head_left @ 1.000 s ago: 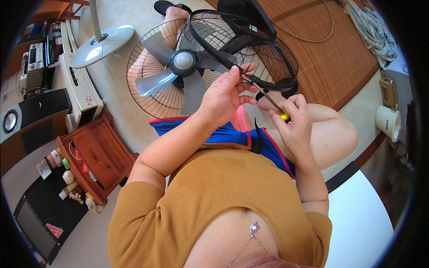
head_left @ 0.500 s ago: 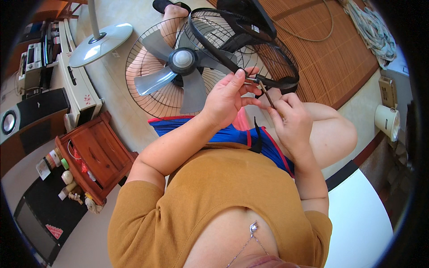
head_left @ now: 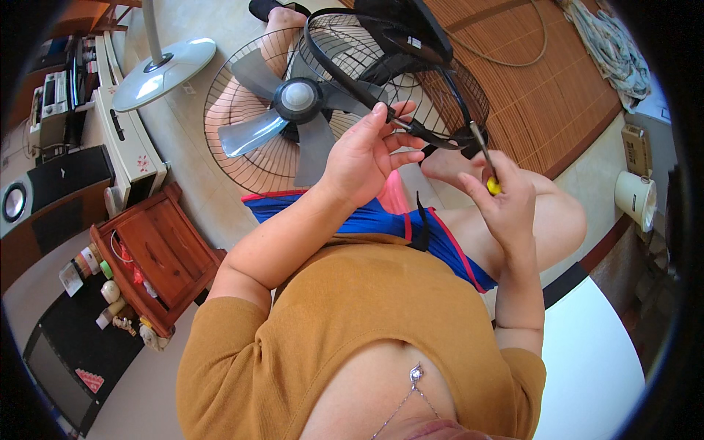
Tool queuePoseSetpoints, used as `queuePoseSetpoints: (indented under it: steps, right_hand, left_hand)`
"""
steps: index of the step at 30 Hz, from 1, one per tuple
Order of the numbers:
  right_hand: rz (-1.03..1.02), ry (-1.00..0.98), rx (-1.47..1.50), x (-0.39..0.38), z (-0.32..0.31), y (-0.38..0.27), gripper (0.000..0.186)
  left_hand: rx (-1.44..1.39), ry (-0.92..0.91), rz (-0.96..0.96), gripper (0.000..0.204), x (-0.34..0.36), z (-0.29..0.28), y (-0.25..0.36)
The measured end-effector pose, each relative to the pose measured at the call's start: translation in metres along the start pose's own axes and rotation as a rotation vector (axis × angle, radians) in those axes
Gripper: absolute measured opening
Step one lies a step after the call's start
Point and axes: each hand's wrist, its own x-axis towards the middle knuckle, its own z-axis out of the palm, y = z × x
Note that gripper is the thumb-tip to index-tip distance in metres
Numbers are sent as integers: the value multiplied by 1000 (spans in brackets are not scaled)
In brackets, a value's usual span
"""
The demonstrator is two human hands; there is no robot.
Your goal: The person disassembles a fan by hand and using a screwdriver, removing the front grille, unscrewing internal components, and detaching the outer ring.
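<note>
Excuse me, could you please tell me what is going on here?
A person in a mustard-brown top is working on the parts of an electric fan in front of them. The left hand has its grip on a curved black band, while the right hand holds a yellow-handled screwdriver. The screwdriver points away from the body, its tip close to a black strand; whether they touch is hard to tell.
</note>
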Motion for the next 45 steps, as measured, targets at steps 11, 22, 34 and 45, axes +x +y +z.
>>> queuePoseSetpoints:
  steps: [11, 22, 34, 45]
  right_hand:
    - [-336, 293, 12, 50, 29, -17, 23]
    - [-237, 287, 172, 55, 6, -13, 17]
    - [-101, 171, 271, 35, -12, 6, 25]
    - [-248, 234, 300, 26, 11, 19, 31]
  left_hand:
    - [-46, -110, -36, 46, 16, 29, 1]
    - [87, -168, -34, 40, 32, 49, 7]
    - [87, -236, -145, 34, 37, 53, -16]
    - [0, -212, -301, 52, 42, 42, -32]
